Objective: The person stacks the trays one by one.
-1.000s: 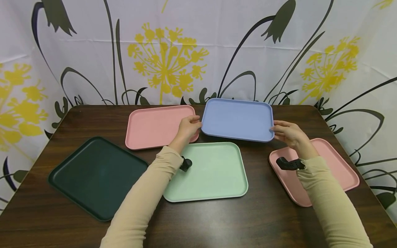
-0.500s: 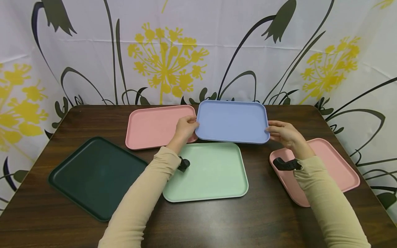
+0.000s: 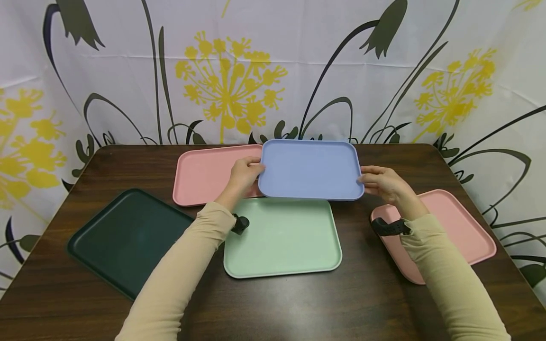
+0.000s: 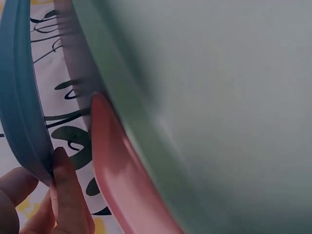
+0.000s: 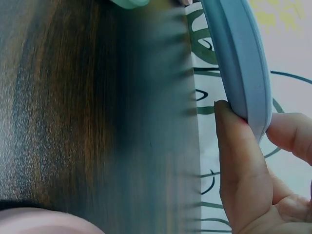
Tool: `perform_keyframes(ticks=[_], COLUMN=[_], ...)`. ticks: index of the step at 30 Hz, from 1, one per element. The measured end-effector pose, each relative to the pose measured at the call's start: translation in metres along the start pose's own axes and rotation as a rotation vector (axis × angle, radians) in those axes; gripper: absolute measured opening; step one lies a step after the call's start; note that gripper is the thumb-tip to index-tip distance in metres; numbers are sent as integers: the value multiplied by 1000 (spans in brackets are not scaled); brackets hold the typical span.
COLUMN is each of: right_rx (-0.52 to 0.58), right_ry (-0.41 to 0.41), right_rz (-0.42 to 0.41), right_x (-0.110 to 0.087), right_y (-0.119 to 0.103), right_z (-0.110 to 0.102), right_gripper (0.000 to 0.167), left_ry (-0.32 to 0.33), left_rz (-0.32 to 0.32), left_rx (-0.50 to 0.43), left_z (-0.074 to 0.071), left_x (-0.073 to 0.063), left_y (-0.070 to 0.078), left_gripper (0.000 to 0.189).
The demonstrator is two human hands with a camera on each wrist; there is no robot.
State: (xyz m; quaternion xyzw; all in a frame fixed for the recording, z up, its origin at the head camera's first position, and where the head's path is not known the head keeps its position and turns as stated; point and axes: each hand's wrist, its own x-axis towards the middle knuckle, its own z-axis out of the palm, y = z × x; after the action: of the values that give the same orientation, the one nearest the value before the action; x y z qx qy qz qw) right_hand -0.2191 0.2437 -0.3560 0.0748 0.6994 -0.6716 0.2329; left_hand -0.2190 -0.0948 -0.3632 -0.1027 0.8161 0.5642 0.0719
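Note:
Both hands hold a blue tray (image 3: 310, 169) by its two short ends, raised off the table at the back. My left hand (image 3: 244, 176) pinches its left edge; in the left wrist view the thumb and fingers grip the corner of the blue tray (image 4: 24, 97). On the other end, my right hand (image 3: 386, 183) pinches the edge, with fingers beneath and thumb above in the right wrist view. In the head view the blue tray overlaps the right end of a pink tray (image 3: 204, 175) and the back rim of a mint green tray (image 3: 286, 241).
A dark green tray (image 3: 128, 237) lies turned at an angle on the left of the brown wooden table (image 3: 298, 308). Another pink tray (image 3: 460, 227) lies angled at the right, partly under the right forearm. A flower-patterned cloth (image 3: 324, 42) hangs behind the table.
The blue tray has moved to the left and slightly nearer, with both hands gripping it throughout. It now covers part of the back pink tray. The other trays have stayed put.

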Motion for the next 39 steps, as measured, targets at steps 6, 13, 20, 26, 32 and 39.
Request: perform_keyframes(ticks=[6,13,20,26,32,39], right_rx=[-62,-93,-141,-151,-219,-283], right_ry=[-30,-87,-121,-117,-89,-40], right_rz=[-5,-17,-33,-67,-131,-123], right_x=[-2,-6,-10,-14,-15,-16], right_y=[-2,-4,-6,-8,-8,-11], right_z=[6,13,22,30,36,42], right_gripper=[56,67,76,74,69,54], left_ry=[-27,-47,-83,-82,-81,-125], left_rz=[3,-9,-47,-30,-6,-3], left_rx=[45,55,59,98,120,145], left_z=[-12,-22,-35,-46,-52,-55], left_x=[-8,-18,-26,-31,-34,-34], left_y=[1,-2,-4,-3,-2,-4], left_gripper=[41,41,43,43,45,59])
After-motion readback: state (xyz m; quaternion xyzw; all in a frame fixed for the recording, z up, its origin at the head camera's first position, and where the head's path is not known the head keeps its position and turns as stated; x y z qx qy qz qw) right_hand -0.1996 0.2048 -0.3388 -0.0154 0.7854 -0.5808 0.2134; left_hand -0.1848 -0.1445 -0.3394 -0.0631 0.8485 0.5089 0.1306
